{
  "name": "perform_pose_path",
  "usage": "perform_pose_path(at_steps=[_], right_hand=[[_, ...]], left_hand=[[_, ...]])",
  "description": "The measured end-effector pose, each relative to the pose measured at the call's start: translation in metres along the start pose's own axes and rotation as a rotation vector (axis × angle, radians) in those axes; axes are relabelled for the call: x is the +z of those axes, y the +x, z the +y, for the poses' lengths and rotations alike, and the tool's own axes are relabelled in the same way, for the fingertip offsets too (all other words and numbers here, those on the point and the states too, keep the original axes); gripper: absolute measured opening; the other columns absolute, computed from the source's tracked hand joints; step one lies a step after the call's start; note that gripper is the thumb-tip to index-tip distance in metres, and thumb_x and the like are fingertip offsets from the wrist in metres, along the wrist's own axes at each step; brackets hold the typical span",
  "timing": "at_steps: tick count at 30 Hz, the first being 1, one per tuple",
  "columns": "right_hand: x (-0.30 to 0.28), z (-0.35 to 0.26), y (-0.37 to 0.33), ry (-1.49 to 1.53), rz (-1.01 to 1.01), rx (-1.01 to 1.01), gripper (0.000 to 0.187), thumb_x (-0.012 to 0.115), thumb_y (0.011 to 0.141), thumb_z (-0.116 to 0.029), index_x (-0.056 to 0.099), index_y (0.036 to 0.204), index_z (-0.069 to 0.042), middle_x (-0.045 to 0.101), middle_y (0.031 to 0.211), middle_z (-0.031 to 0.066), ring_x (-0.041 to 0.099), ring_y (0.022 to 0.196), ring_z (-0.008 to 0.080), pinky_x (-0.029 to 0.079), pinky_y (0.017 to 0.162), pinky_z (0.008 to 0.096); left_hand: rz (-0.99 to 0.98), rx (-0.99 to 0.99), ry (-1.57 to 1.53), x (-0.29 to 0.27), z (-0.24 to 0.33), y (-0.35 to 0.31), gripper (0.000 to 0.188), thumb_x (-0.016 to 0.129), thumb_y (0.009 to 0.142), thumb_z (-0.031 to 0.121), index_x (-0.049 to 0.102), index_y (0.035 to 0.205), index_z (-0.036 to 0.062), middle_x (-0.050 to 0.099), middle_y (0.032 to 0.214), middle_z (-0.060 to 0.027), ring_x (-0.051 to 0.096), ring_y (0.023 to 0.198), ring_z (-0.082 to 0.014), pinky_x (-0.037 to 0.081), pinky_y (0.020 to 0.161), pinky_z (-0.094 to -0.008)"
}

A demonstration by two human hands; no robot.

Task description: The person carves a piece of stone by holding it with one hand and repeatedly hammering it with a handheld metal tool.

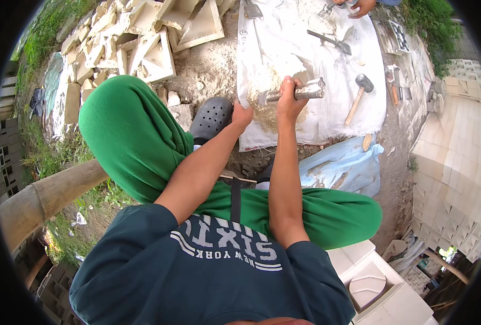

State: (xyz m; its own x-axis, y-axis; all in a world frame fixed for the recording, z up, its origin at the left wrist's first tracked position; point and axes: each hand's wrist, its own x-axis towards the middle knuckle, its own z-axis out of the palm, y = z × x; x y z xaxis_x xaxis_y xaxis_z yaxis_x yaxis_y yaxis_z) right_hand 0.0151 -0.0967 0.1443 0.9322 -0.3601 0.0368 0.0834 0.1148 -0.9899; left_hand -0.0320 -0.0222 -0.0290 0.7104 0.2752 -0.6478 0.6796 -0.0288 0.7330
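Note:
My right hand (289, 103) is wrapped round a short tool with a thick, worn, grey-brown handle (312, 89). The tool lies almost level over a white woven sheet (338, 81), and its other end points left. Just left of it, my left hand (242, 116) is closed at the sheet's left edge, seemingly gripping the cloth; its fingertips are partly hidden. Pale chips and powder (273, 73) cover the sheet around and beyond the tool.
A wooden-handled mallet (359, 97) and a dark hatchet-like tool (332, 42) lie on the sheet. Another person's hand (364, 7) shows at the far edge. Broken pale blocks (143, 49) are heaped far left. A blue sheet (343, 168) lies nearer; stacked pale tiles (449, 162) stand right.

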Motion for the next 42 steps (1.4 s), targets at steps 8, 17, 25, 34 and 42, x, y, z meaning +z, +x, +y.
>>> perform_pose_path(at_steps=[8,17,25,34,42], right_hand=[[-0.012,-0.067,-0.006,0.020,-0.050,-0.131,0.028,0.054,0.082,0.000,0.039,0.059,-0.005,0.039,0.053,-0.0005,0.035,0.048,0.0083,0.033,0.049,0.0263],[-0.025,-0.029,-0.020,-0.176,-0.045,0.023,0.017,0.065,0.082,-0.011,0.055,0.072,-0.003,0.053,0.064,0.0000,0.047,0.058,0.0063,0.037,0.054,0.0236],[-0.030,-0.062,-0.021,0.098,0.002,-0.062,0.022,0.061,0.082,-0.002,0.048,0.065,-0.005,0.046,0.062,-0.0050,0.040,0.054,0.0034,0.031,0.049,0.0219],[-0.018,-0.077,-0.028,-0.230,-0.246,-0.008,0.014,0.068,0.082,-0.012,0.059,0.077,-0.002,0.055,0.066,-0.0026,0.046,0.058,0.0042,0.036,0.053,0.0218],[-0.005,-0.032,-0.036,-0.063,-0.060,-0.021,0.026,0.061,0.085,-0.006,0.046,0.063,-0.007,0.045,0.059,-0.0044,0.039,0.051,0.0043,0.030,0.046,0.0229]], left_hand=[[-0.007,-0.056,-0.114,0.000,0.000,-0.001,0.044,0.055,0.078,0.013,0.048,0.121,0.0036,0.061,0.109,-0.0187,0.060,0.101,-0.0312,0.045,0.085,-0.0387],[-0.040,-0.017,-0.063,0.002,-0.013,0.011,0.041,0.055,0.079,0.012,0.049,0.118,0.0013,0.062,0.107,-0.0167,0.060,0.100,-0.0279,0.045,0.085,-0.0374],[-0.035,-0.018,-0.139,0.000,-0.013,-0.003,0.037,0.053,0.079,0.010,0.054,0.114,-0.0005,0.062,0.102,-0.0154,0.061,0.094,-0.0253,0.045,0.082,-0.0356],[-0.034,-0.102,-0.143,0.000,-0.022,0.007,0.040,0.051,0.079,0.014,0.054,0.115,-0.0035,0.063,0.105,-0.0180,0.062,0.095,-0.0284,0.047,0.079,-0.0379],[-0.107,-0.130,0.082,-0.004,-0.038,-0.014,0.036,0.051,0.077,0.014,0.060,0.107,-0.0039,0.064,0.105,-0.0220,0.061,0.100,-0.0338,0.047,0.083,-0.0397]])
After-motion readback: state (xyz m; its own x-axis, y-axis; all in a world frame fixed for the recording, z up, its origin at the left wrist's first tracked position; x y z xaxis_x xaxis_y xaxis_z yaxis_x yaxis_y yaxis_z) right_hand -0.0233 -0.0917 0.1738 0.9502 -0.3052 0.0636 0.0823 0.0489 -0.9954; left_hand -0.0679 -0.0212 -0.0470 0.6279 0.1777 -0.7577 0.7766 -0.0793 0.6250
